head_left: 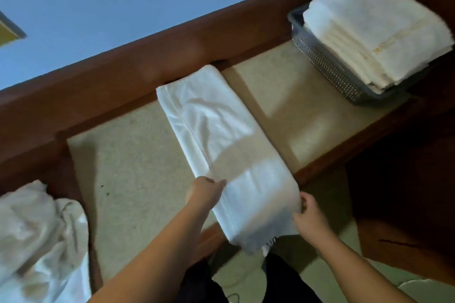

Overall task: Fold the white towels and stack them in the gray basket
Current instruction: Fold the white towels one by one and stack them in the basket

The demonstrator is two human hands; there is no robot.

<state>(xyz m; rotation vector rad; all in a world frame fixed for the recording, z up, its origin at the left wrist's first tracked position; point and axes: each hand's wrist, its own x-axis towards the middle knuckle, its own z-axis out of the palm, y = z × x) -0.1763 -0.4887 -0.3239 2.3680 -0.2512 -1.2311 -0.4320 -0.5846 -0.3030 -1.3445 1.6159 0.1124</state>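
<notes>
**Long towel waits for its next fold**

The worktop point(128, 155) is a wide wooden top with a pale mat on it, running from low left to high right. One long white towel point(221, 145) lies across the middle of it, already folded into a narrow strip. Its long way runs from the person up toward the wooden back rail. The near end hangs a little over the front edge.

Both hands are at that near end. The left hand point(204, 193) holds the left side of the strip, with the thumb on top and the other fingers hidden under the cloth. The right hand point(307, 215) holds the right side, fingers curled at the edge. Each hand's grip looks closed on the towel. The far end lies straight ahead of both hands, so the next fold likely means lifting the near end and laying it forward along the strip. The two hands look about equally near.

The gray basket point(327, 66) sits at the far right of the worktop, well apart from the strip. The right hand is nearer to it. A stack of folded towels point(376, 29) already fills it above the rim; about six layers show, but the count is not sure.

One heap of unfolded towels point(39, 236) lies at the low left. How many are in it cannot be told.
</notes>
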